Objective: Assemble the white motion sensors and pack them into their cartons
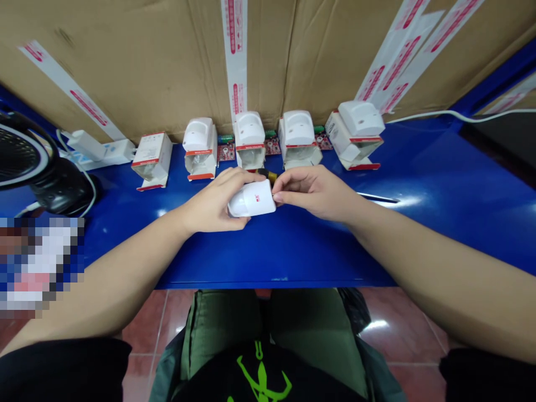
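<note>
My left hand [213, 202] is wrapped round a white rounded plastic device [253, 199], which it holds above the blue table. The device lies sideways, with a small red mark on its face. At its right end, the thumb and index finger of my right hand [312, 192] are pinched together on something small and thin; most of it is hidden. Just behind the device, a yellow and black handle [268, 176] shows between the hands. Farther back stand several open small boxes, four with a white device on top, such as this one [297, 127].
The blue table [259, 257] ends near my lap. Behind the boxes rises a taped cardboard wall [176, 67]. Red circuit boards [272, 147] lie between boxes. A black fan [54, 167] and a white power strip [113, 152] stand left. A thin pen-like tool [379, 197] lies right.
</note>
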